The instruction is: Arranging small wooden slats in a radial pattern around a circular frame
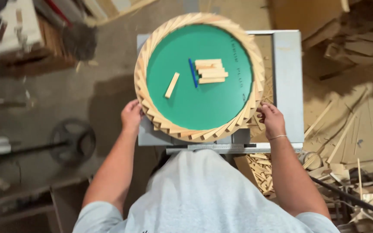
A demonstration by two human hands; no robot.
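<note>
Head view: left hand (131, 115) and right hand (271, 118) clasped on opposite rims of a round wooden-slat frame (255, 64) around a green disc (182, 103), centre frame, on a grey metal table (288, 77). Loose wood sticks (210, 71) and blue pencil (192, 73) atop; likely to slide off if tilted.

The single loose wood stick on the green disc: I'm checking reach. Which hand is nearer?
Left. The left hand grips the ring's rim just below-left of the stick; the right hand is across the disc.

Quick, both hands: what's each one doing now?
Left hand: gripping the wooden ring at its left edge.
Right hand: fingers on the ring's right edge.
</note>
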